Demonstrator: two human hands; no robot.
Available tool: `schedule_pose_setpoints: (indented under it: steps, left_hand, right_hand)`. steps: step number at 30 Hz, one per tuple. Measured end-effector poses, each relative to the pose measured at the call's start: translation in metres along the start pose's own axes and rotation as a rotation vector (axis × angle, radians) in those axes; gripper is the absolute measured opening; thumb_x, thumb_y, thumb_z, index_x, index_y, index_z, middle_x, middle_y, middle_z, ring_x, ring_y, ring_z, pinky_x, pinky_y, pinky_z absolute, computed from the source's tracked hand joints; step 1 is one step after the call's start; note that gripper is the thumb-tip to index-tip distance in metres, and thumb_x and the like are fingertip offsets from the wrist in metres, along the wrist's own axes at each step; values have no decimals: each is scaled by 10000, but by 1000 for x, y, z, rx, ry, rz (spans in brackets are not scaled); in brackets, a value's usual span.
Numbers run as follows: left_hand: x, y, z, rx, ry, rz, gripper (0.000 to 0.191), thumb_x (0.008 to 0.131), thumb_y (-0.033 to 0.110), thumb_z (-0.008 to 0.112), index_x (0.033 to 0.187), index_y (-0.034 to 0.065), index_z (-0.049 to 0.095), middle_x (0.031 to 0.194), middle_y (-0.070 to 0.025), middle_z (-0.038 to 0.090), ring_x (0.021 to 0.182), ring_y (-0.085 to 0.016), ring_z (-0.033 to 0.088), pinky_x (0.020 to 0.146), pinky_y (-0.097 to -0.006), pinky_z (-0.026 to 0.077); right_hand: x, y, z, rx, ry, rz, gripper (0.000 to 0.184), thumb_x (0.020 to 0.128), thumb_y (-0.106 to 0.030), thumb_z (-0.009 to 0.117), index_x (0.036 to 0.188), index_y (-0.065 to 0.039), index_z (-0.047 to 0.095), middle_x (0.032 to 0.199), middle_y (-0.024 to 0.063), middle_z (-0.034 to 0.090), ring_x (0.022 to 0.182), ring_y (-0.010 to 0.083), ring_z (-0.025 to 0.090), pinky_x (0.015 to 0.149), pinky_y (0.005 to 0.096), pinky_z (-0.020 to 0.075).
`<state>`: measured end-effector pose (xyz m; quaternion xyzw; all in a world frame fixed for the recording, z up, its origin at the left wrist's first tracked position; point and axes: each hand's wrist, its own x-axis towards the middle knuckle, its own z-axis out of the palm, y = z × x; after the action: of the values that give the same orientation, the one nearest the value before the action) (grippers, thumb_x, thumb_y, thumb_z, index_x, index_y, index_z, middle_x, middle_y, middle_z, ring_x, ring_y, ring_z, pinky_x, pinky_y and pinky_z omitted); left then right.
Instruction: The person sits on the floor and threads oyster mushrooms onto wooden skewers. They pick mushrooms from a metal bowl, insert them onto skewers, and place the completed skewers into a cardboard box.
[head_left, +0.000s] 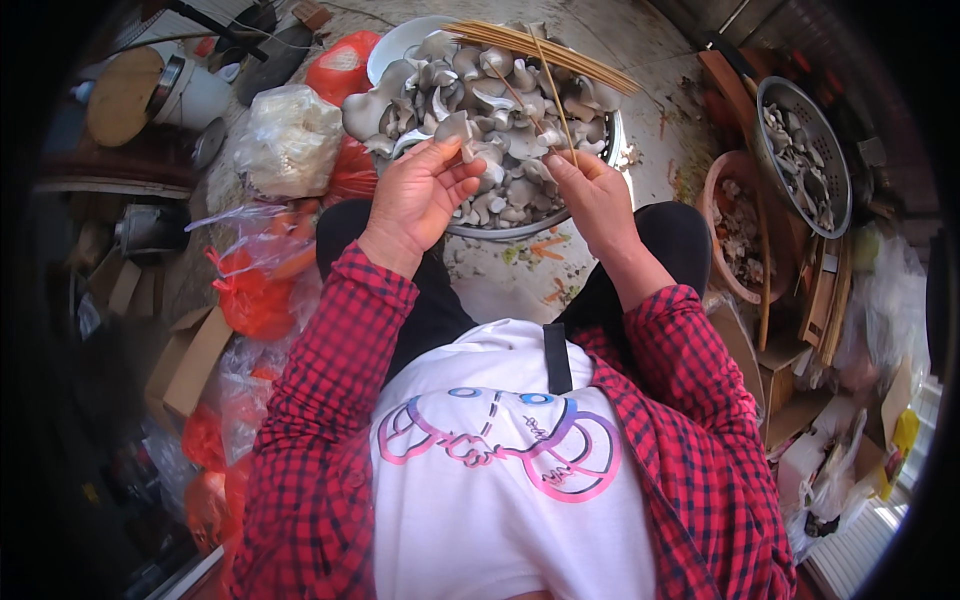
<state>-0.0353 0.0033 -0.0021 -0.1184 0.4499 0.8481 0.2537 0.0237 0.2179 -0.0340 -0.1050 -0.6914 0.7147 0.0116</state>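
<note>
A metal basin heaped with grey oyster mushrooms sits on the floor between my knees. Pinched in my left hand is a single oyster mushroom, held over the heap's near left side. My right hand grips thin bamboo skewers, two of them visible, slanting up and away over the heap; a small pale mushroom piece shows beside them, and whether it is threaded I cannot tell. A bundle of bamboo skewers lies across the far side of the mushrooms.
At right, a metal colander holding mushrooms leans above a reddish plastic basin with scraps. Red plastic bags, a clear-wrapped bundle and a white bucket stand at left. Vegetable scraps litter the floor.
</note>
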Motion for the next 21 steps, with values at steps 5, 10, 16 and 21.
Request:
schedule_pose_setpoints:
  steps: [5, 10, 16, 21]
  left_hand:
    - [5, 6, -17, -96, -5, 59, 102, 951, 136, 642, 1020, 66, 615, 914, -41, 660, 806, -160, 665, 687, -267, 551]
    - [8, 14, -21, -130, -8, 90, 113, 926, 112, 675, 1015, 75, 615, 894, -27, 659, 787, -143, 660, 658, -258, 552]
    - [9, 13, -20, -64, -18, 86, 144, 915, 105, 689, 1036, 69, 619, 876, -18, 656, 753, -130, 655, 633, -251, 555]
    - [6, 19, -19, 20, -36, 18, 130, 910, 114, 698, 1007, 51, 640, 832, -12, 648, 716, -121, 648, 619, -250, 561]
  right_hand:
    - [-25, 2, -11, -200, -77, -127, 244, 990, -230, 591, 1027, -18, 707, 726, -75, 510, 650, 29, 439, 582, 195, 361]
    - [-41, 1, -22, -380, -101, -176, 205, 969, -169, 618, 1024, 6, 709, 744, -43, 600, 689, 42, 506, 629, 213, 434]
    - [-44, -4, -25, -477, -66, -200, 181, 948, -153, 636, 1000, -2, 720, 776, 20, 668, 710, 72, 576, 647, 238, 470]
    - [-51, -14, -25, -506, -39, -334, 132, 907, -105, 665, 981, -12, 723, 750, 75, 666, 665, 137, 615, 614, 272, 480]
